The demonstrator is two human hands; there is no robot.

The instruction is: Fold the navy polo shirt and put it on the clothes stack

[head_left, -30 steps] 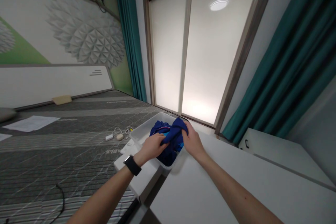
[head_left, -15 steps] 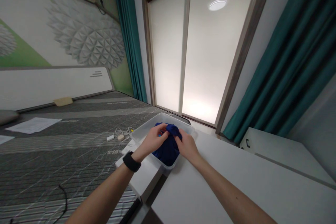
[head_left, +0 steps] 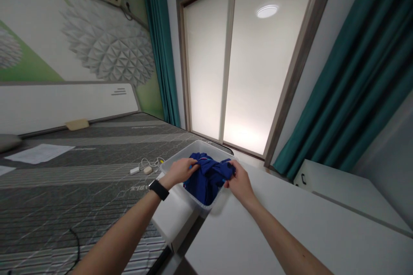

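A dark blue piece of clothing [head_left: 206, 180] lies bunched in a translucent plastic bin [head_left: 206, 209], its upper part stretched between my hands. On its left side my left hand [head_left: 180, 171], with a black watch [head_left: 158, 189] at the wrist, pinches the cloth. My right hand [head_left: 240, 184] is closed on the cloth at the right, over the bin's rim. A thin strip of white and red shows near the top of the fabric. What kind of garment it is I cannot make out.
The bin rests across a white box [head_left: 176, 219] and a white tabletop [head_left: 245, 236]. Left of it, a white cable with a charger [head_left: 147, 170] lies on the grey mattress [head_left: 106, 189]. Papers [head_left: 40, 153] lie farther left. A white cabinet [head_left: 351, 189] stands at the right.
My hands have moved apart, the left one leftward and the right one rightward. The blue cloth between them is now spread wider.
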